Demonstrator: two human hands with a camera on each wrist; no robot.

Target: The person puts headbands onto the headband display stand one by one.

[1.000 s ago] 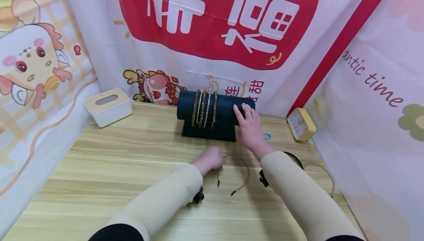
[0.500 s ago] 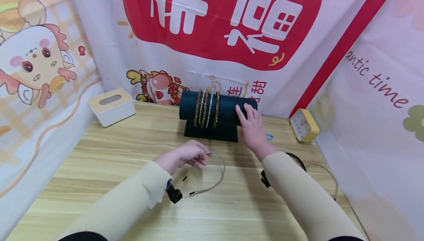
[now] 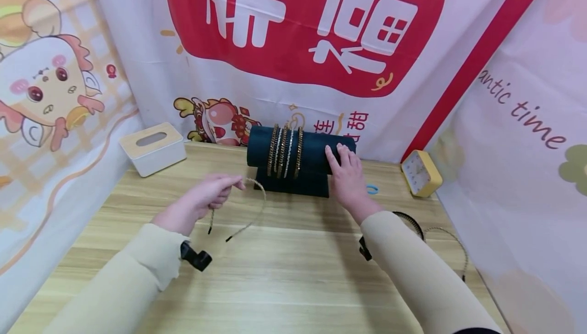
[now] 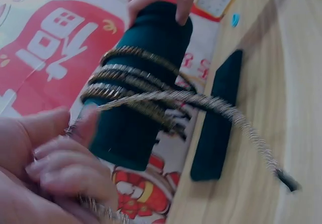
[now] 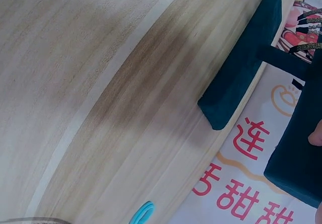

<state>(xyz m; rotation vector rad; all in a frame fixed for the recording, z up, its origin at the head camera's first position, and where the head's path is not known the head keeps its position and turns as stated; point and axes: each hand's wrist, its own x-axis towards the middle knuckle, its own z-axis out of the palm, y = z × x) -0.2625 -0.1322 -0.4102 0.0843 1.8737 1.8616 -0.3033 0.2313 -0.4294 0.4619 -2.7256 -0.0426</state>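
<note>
My left hand (image 3: 205,197) pinches a thin, twisted metallic headband (image 3: 264,202) near its top curve. Its black-tipped ends point down over the table, left of a dark green velvet display stand (image 3: 316,154). In the left wrist view the headband (image 4: 236,116) passes in front of the stand's roll. Several gold and silver headbands (image 3: 299,153) sit round the left half of that roll. At the roll's right end, my right hand (image 3: 349,178) grips it from above, fingers over the top; the right wrist view shows only fingertips at its edge.
A white tissue box (image 3: 156,158) with a wooden lid stands at back left, a yellow clock (image 3: 421,173) at back right. Near my right forearm lie a black toothed headband (image 3: 411,223), another thin headband (image 3: 462,250) and a small blue loop (image 3: 372,189). Printed cloths surround the wooden table (image 3: 293,273).
My left hand has moved left and up from in front of the stand, carrying the thin headband off the table's middle. My right hand has stayed on the roll.
</note>
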